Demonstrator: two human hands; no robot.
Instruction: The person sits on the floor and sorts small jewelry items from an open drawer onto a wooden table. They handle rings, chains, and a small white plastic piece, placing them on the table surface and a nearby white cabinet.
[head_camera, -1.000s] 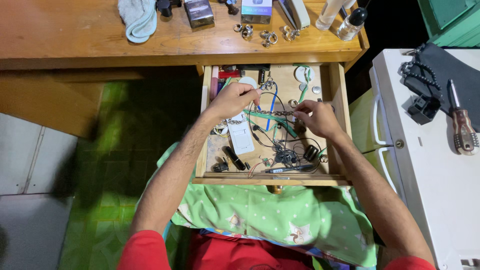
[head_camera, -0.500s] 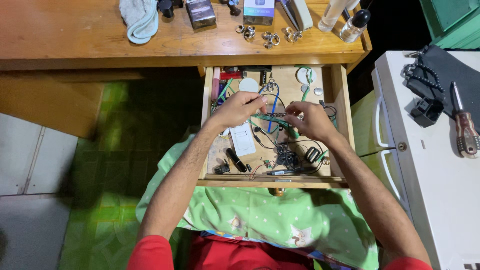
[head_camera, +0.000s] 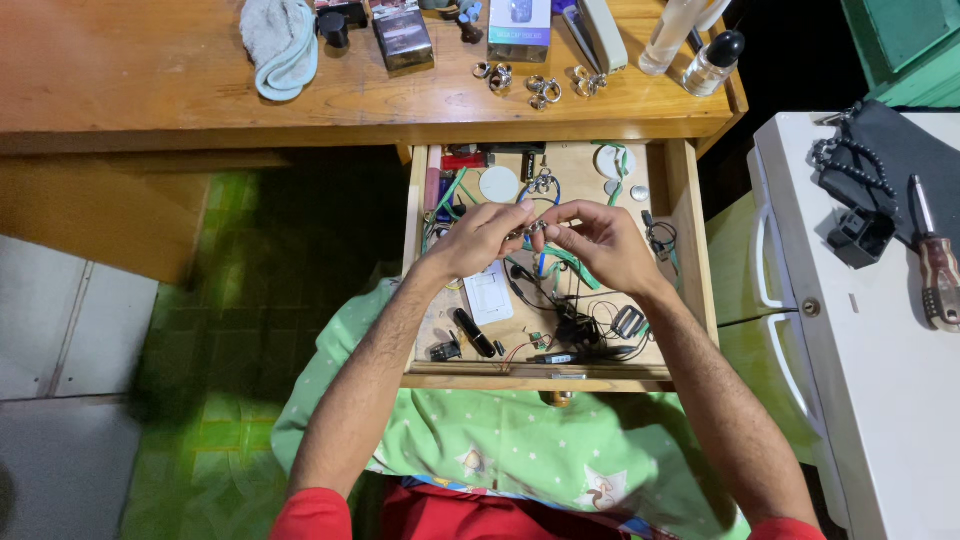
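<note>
Bright, warm light from above falls on the desk (head_camera: 150, 90) and the open drawer (head_camera: 690, 240), which are sharp. Deep shadow lies beneath the desk's front edge. The green floor (head_camera: 200, 330) at left is motion-blurred, and the white cabinet (head_camera: 880, 400) shows mild glare.

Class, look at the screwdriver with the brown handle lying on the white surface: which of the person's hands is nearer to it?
Right. The right hand is over the open drawer, on the screwdriver's side; the left hand is farther off, across the drawer.

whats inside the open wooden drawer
The drawer holds tangled black wires, a white switch plate and white discs. Both hands cover the middle.
</note>
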